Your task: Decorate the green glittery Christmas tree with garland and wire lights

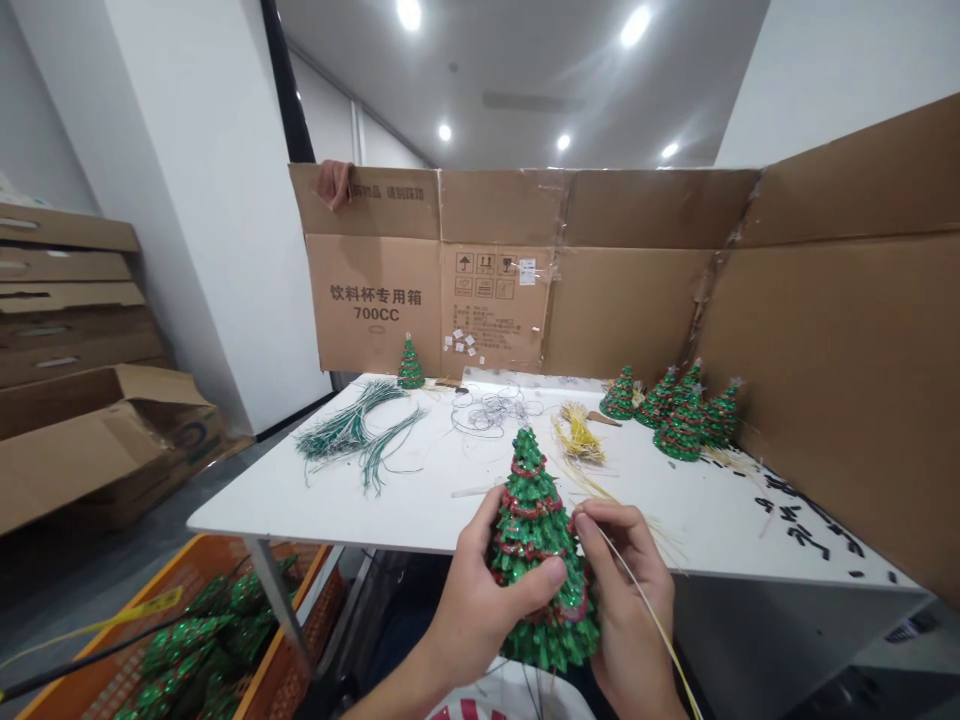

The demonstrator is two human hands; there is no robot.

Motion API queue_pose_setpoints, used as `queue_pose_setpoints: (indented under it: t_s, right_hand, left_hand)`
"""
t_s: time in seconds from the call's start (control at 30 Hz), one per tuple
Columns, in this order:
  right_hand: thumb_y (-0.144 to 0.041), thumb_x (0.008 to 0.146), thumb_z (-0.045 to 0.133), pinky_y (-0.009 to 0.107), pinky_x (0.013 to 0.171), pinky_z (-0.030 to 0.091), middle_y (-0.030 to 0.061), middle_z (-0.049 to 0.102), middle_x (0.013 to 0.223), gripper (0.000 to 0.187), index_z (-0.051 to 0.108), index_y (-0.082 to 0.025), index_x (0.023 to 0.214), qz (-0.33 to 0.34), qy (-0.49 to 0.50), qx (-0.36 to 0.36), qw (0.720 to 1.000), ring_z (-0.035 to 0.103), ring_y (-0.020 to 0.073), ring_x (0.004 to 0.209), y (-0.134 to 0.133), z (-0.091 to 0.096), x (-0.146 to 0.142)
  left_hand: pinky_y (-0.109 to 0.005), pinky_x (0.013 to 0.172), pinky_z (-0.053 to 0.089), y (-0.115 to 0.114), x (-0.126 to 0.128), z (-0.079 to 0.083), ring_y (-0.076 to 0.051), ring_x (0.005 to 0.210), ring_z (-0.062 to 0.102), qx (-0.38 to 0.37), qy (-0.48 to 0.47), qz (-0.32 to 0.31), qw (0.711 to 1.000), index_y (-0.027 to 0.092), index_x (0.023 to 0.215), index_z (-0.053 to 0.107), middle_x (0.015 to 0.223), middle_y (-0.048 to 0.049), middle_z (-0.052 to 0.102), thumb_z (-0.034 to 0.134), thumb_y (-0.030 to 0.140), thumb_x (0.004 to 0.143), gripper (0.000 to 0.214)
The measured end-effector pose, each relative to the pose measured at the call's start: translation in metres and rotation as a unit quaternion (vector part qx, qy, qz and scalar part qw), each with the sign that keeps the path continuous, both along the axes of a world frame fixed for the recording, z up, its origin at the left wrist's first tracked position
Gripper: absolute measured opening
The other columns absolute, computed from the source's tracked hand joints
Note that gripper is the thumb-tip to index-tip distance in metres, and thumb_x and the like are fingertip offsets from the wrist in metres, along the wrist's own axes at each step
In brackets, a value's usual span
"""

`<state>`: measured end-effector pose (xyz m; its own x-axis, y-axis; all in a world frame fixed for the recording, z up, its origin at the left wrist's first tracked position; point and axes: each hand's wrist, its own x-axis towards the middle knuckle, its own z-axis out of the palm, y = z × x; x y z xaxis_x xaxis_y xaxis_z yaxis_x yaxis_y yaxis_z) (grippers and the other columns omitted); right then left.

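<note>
A small green Christmas tree with red garlands stands upright in front of me, near the table's front edge. My left hand is closed round its left side, with the thumb lying across the front. At the tree's right side, my right hand pinches a thin pale-yellow strand. The strand runs from the fingertips down past the hand. Its tip by the tree is too small to make out. Dark thin wires hang below the tree's base.
On the white table lie green strands, tangled thin wire, a yellow bundle and black bits. More small trees stand at right, one tree at back. Cardboard walls the table; an orange crate holds trees.
</note>
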<state>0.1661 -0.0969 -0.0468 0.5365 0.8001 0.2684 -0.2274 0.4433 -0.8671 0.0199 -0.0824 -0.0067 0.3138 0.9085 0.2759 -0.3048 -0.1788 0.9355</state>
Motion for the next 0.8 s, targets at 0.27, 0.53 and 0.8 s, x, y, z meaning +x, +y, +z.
queue_pose_setpoints:
  t_s: [0.27, 0.53, 0.8]
  right_hand:
    - [-0.041, 0.089, 0.090, 0.021, 0.079, 0.054, 0.0007, 0.070, 0.095, 0.020, 0.077, -0.026, 0.090, 0.032, -0.056, 0.056, 0.996, 0.065, 0.0152, 0.088, -0.008, 0.019, 0.013]
    - [-0.027, 0.097, 0.080, 0.021, 0.070, 0.058, 0.0025, 0.070, 0.083, 0.011, 0.076, -0.025, 0.087, 0.081, -0.245, 0.110, 0.960, 0.068, 0.0168, 0.077, -0.020, 0.044, 0.024]
    - [-0.018, 0.100, 0.075, 0.025, 0.074, 0.060, 0.0025, 0.075, 0.086, 0.010, 0.075, -0.025, 0.094, 0.061, -0.341, 0.142, 0.927, 0.073, 0.0184, 0.080, -0.022, 0.043, 0.025]
  left_hand:
    - [-0.028, 0.085, 0.061, 0.005, -0.004, 0.005, -0.020, 0.090, 0.075, 0.141, 0.139, 0.123, 0.972, 0.023, 0.121, 0.069, 0.105, 0.0010, 0.080, 0.082, 0.025, 0.083, 0.041]
    - [-0.035, 0.092, 0.059, 0.004, -0.004, 0.009, -0.025, 0.098, 0.074, 0.175, 0.216, 0.156, 0.948, 0.022, 0.130, 0.064, 0.110, -0.0024, 0.080, 0.080, 0.025, 0.081, 0.052]
    - [-0.035, 0.090, 0.058, 0.002, -0.003, 0.010, -0.025, 0.095, 0.073, 0.193, 0.236, 0.152, 0.940, 0.020, 0.128, 0.064, 0.109, -0.0039, 0.079, 0.080, 0.024, 0.079, 0.052]
